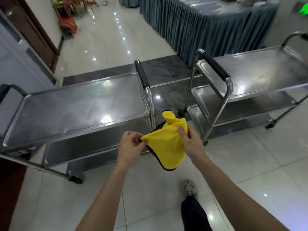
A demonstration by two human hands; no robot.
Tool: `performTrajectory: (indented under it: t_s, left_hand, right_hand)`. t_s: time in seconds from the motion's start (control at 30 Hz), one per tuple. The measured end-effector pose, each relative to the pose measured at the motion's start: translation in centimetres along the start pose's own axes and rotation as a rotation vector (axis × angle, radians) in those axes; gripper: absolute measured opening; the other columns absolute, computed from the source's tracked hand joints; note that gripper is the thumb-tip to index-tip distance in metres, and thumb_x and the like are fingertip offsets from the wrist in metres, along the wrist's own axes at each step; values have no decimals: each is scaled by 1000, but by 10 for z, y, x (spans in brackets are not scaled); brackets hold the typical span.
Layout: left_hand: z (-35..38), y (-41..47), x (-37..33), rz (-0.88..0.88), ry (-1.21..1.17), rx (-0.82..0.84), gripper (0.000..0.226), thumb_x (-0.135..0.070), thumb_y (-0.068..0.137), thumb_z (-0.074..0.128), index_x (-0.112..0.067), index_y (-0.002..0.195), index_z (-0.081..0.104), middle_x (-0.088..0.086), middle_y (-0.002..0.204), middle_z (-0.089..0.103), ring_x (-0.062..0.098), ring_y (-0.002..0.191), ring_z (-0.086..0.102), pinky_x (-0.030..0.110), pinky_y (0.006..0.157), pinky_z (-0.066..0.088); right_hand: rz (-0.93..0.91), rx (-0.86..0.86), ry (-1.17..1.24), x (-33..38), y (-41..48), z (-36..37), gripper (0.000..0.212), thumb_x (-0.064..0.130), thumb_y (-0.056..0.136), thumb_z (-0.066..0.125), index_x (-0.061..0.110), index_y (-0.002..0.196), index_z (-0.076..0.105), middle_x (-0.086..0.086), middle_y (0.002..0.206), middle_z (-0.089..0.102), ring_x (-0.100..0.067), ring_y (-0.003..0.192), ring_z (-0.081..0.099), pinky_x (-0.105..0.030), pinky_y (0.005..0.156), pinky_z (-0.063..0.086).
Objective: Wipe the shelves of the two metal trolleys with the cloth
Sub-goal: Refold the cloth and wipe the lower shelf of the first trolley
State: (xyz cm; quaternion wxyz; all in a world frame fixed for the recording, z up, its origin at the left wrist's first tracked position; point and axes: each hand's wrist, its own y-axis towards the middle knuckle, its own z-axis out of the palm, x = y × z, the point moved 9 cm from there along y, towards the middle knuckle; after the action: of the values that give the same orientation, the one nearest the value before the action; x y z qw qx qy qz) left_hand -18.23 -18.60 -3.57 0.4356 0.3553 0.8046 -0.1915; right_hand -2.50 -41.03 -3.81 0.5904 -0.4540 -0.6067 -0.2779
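Two three-shelf steel trolleys stood on the tiled floor, the left trolley nearer, the right trolley well apart. Between them, in mid-air, hung the yellow cloth; the left hand pinched one corner and the right hand gripped its opposite edge.

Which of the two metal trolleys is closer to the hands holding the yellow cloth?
The steel trolley on the left: its black-gripped end handle stands just beyond the yellow cloth held in both hands. The other steel trolley on the right sits farther back, near the skirted table.
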Motion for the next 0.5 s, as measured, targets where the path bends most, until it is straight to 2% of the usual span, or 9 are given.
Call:
performTrajectory:
  t_s: [0.07, 0.13, 0.2, 0.27, 0.37, 0.43, 0.5]
  left_hand:
    - [19, 44, -23, 27, -13, -33, 22, -18, 90, 87, -37, 92, 76, -8, 90, 72, 5, 76, 66, 25, 71, 54]
    - [41, 93, -45, 47, -46, -47, 26, -18, 91, 86, -42, 91, 76, -11, 80, 75, 6, 71, 66, 27, 69, 57]
    - [59, 141, -70, 74, -38, -85, 34, -18, 90, 86, -50, 89, 73, -19, 80, 75, 3, 72, 68, 18, 67, 55]
    - [72, 187, -93, 72, -26, -119, 33, -19, 90, 85, -50, 91, 73, -21, 82, 75, 4, 75, 69, 13, 68, 52]
    - [78, 252, -116, 48, -35, -163, 23, -21, 89, 86, -38, 98, 73, -18, 87, 76, 4, 84, 72, 12, 72, 52]
    - [75, 293, -122, 11, -52, -192, 28, -21, 90, 87, -36, 100, 66, -21, 88, 75, 3, 84, 73, 11, 70, 52]
    - [67, 329, -121, -32, -79, -235, 33, -19, 91, 86, -35, 99, 58, -24, 88, 72, 4, 77, 73, 13, 68, 53]
  right_hand:
    - [-27, 5, 1, 4, 51, -19, 23, 50, 107, 59, 35, 120, 70, 12, 112, 74, -11, 108, 69, -34, 88, 56]
    - [-31, -5, 16, 9, 107, -37, 35, 51, 106, 59, 32, 135, 65, 13, 119, 72, -5, 110, 66, -28, 85, 53]
    - [-31, -15, 19, 20, 166, -53, 30, 50, 105, 61, 35, 131, 66, 18, 114, 72, 3, 102, 66, -18, 77, 50]
    - [-16, -12, 19, 32, 223, -67, 13, 44, 105, 65, 38, 116, 69, 17, 104, 74, 6, 94, 69, -12, 70, 52]
    - [-4, 36, 2, 55, 297, -72, 12, 40, 104, 68, 34, 114, 69, 9, 108, 74, -8, 100, 70, -23, 75, 54]
    - [8, 77, -6, 74, 349, -64, 18, 39, 103, 69, 29, 118, 69, 9, 110, 74, -10, 102, 70, -26, 76, 54]
    - [-3, 110, -3, 95, 398, -47, 18, 33, 102, 71, 25, 119, 69, 7, 110, 74, -11, 103, 69, -27, 79, 53]
